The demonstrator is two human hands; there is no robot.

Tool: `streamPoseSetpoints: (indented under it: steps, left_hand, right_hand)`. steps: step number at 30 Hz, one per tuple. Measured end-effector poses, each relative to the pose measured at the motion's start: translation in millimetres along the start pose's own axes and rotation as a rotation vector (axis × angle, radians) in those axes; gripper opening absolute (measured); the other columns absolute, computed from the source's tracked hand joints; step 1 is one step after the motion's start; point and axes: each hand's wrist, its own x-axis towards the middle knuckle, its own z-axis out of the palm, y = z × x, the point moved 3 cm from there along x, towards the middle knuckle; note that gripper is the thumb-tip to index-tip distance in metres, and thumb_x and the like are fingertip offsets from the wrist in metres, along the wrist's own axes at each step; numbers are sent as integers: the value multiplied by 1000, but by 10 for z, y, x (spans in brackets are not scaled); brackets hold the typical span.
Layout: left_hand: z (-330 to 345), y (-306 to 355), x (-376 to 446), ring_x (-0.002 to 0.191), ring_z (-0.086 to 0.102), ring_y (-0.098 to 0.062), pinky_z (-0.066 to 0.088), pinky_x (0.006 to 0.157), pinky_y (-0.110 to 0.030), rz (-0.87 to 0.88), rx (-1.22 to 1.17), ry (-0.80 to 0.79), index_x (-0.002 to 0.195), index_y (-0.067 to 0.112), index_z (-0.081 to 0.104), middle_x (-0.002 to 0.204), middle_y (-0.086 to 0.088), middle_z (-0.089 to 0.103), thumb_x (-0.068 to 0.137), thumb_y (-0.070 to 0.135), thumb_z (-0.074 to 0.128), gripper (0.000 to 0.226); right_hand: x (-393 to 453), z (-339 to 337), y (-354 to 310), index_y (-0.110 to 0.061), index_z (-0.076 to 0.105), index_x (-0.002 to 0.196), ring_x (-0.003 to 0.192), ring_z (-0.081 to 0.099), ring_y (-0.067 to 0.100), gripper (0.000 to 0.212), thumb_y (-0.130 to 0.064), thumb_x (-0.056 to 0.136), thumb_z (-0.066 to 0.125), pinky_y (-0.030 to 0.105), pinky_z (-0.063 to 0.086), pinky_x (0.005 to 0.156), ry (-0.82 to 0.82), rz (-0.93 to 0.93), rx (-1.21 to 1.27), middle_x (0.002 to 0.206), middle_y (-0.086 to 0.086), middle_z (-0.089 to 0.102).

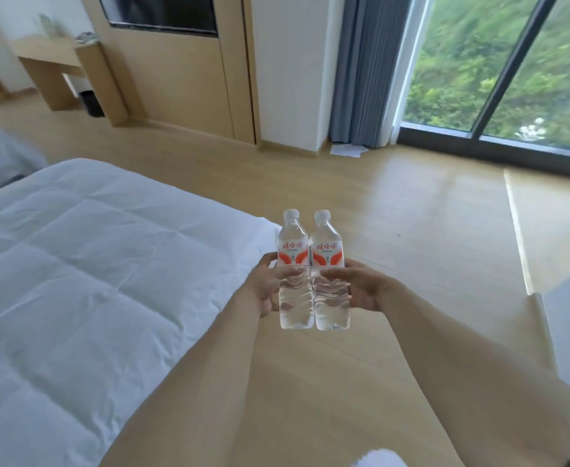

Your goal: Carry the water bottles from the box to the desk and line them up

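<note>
Two clear water bottles with white caps and red-and-white labels stand upright side by side in front of me, touching each other, above the wooden floor. My left hand (266, 284) grips the left bottle (293, 261) around its middle. My right hand (357, 284) grips the right bottle (327, 261) the same way. The wooden desk (46, 55) is far off at the upper left against the wall. No box is in view.
A bed with a white duvet (74, 264) fills the left side. A wooden wall panel with a dark screen (175, 62) stands ahead. Grey curtains (367, 72) and a floor-to-ceiling window (499, 69) lie at the right. A dark bin (91, 102) sits under the desk.
</note>
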Motion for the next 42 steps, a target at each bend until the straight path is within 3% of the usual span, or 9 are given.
streamPoseSetpoints:
  steps: [3, 7, 14, 21, 26, 32, 37, 42]
  left_hand:
    - [81, 214, 410, 94, 73, -30, 58, 81, -60, -9, 29, -12, 134, 26, 52, 112, -11, 73, 79, 15, 84, 65]
    - [238, 519, 969, 86, 75, -24, 60, 61, -44, 4, 44, 1, 132, 27, 54, 106, -9, 75, 79, 16, 84, 63]
    - [691, 1083, 1942, 104, 70, -30, 59, 78, -52, -13, -3, 68, 133, 28, 55, 117, -11, 72, 77, 16, 85, 64]
    - [1173, 1488, 2816, 112, 67, -33, 54, 90, -63, -23, -86, 97, 128, 26, 56, 120, -12, 70, 78, 11, 83, 59]
    - [1275, 1778, 3434, 111, 68, -37, 55, 88, -60, -6, -129, 97, 128, 22, 58, 121, -15, 70, 79, 6, 81, 56]
    - [1154, 2183, 4354, 99, 69, -39, 54, 90, -63, 12, -180, 72, 128, 19, 59, 120, -22, 70, 78, 3, 81, 57]
    - [892, 2731, 5237, 82, 72, -31, 57, 58, -41, 37, -189, 59, 127, 22, 59, 108, -17, 73, 78, 7, 82, 56]
    - [547, 3382, 5968, 73, 74, -26, 55, 53, -37, 48, -178, 50, 125, 24, 60, 99, -13, 75, 77, 11, 83, 55]
  right_hand:
    - [257, -199, -207, -18, 62, 129, 117, 65, 36, 60, -26, 73, 81, 61, 51, 97, 23, -2, -6, 125, 12, 69]
    - [699, -549, -530, -17, 61, 131, 118, 64, 35, 63, -26, 72, 80, 60, 50, 98, 6, -18, 31, 125, 12, 69]
    - [1585, -1373, -1227, -9, 56, 137, 123, 60, 39, 62, -14, 79, 77, 63, 43, 106, -116, -10, 36, 132, 19, 64]
    - [2179, -2092, -1803, -9, 57, 135, 121, 62, 39, 65, -12, 73, 75, 62, 45, 104, -207, 4, 19, 130, 19, 65]
    - [2681, -2421, -2129, -10, 56, 136, 123, 61, 39, 70, -11, 70, 79, 63, 44, 105, -156, 12, 25, 131, 20, 64]
    - [3503, -2684, -2597, -9, 59, 133, 121, 62, 39, 54, -9, 82, 76, 63, 45, 104, -103, 4, -9, 128, 19, 66]
    - [4381, -2761, -3215, -10, 62, 129, 123, 59, 41, 51, -11, 79, 77, 64, 43, 106, -53, 3, -51, 127, 20, 67]
    - [5197, -2717, -3880, -10, 60, 131, 121, 61, 41, 54, -10, 80, 78, 59, 46, 104, -39, -8, -69, 126, 20, 67]
